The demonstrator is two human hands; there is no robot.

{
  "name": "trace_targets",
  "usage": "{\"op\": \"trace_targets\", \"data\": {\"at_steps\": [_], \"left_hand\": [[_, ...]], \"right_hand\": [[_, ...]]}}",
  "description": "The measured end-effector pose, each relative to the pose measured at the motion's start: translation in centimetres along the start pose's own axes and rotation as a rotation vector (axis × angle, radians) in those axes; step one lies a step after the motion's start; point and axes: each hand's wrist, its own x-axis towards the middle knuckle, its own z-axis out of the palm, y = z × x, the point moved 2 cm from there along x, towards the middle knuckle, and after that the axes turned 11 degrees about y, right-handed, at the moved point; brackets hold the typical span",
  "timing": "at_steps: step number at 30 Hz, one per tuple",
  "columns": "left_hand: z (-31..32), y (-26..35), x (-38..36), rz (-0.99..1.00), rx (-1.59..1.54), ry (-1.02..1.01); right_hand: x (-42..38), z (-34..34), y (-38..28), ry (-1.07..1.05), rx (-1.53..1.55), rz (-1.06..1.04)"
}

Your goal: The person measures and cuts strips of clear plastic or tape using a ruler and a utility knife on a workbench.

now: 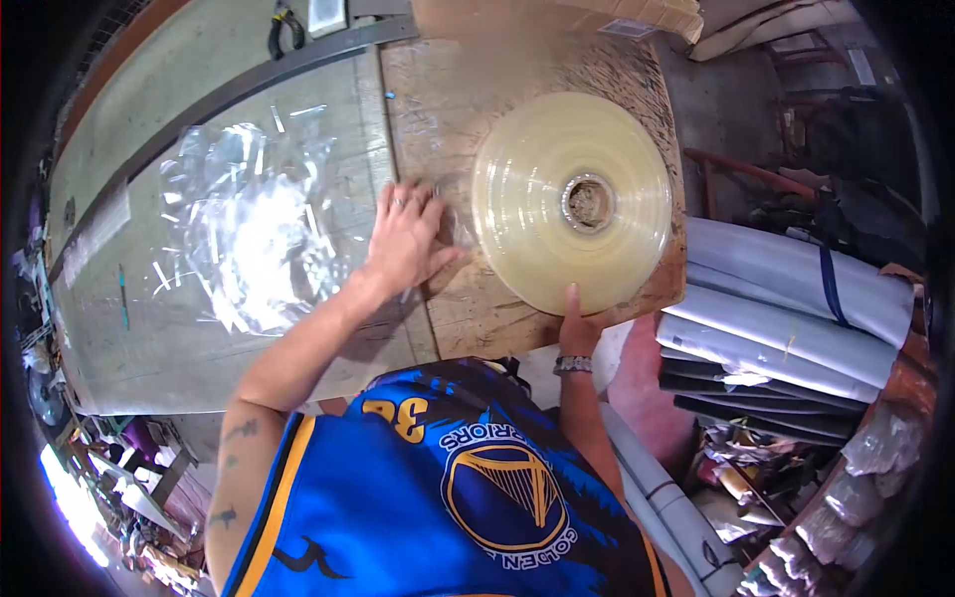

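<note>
A large flat roll of clear, yellowish plastic film (517, 209) lies on its side on a wooden board, its round core facing up. My right hand (579, 326) is at the roll's near edge, thumb on top and the other fingers hidden beneath. To the left of the roll, my left hand (406, 237) rests palm down near the seam between board and table, fingers spread. A bit of clear plastic seems to lie by its fingertips, though I cannot make it out well. Further left spreads a shiny heap of clear plastic pieces (269, 234).
The wooden board (458, 318) adjoins a grey tabletop (109, 348). Pliers (286, 30) and a metal bar (259, 75) lie at the back, with a teal pen-like stick (123, 298) at left. A cardboard box (557, 15) stands behind. Large silvery rolls (786, 308) are stacked at right.
</note>
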Motion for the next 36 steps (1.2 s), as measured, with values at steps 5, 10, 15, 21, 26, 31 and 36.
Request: {"op": "trace_targets", "data": {"at_steps": [5, 10, 15, 21, 26, 31, 36], "left_hand": [[-2.5, -3.2, -2.5, 0.107, -0.236, -0.019], [-11.6, -11.1, -4.0, -0.208, -0.286, 0.265], [-16.2, -18.9, -8.6, -0.433, 0.190, 0.269], [-17.4, -25.3, -11.3, -0.577, 0.338, 0.118], [-18.8, -22.7, -9.4, -0.480, 0.538, 0.413], [-11.2, -10.7, -2.6, -0.260, 0.031, 0.662], [4.6, 3.4, 4.4, -0.475, -0.304, 0.163]], "right_hand": [[2.0, 1.3, 6.0, 0.010, 0.114, 0.184], [0.4, 0.9, 2.1, 0.001, 0.071, 0.239], [0.9, -0.8, 1.5, -0.160, 0.043, 0.286], [5.4, -6.6, 2.1, -0.449, -0.356, 0.111], [13.1, -10.1, 1.7, -0.360, -0.445, -0.090], [21.5, -8.1, 2.0, -0.118, -0.346, -0.464], [26.9, -1.9, -3.3, -0.206, -0.376, -0.460]]}}
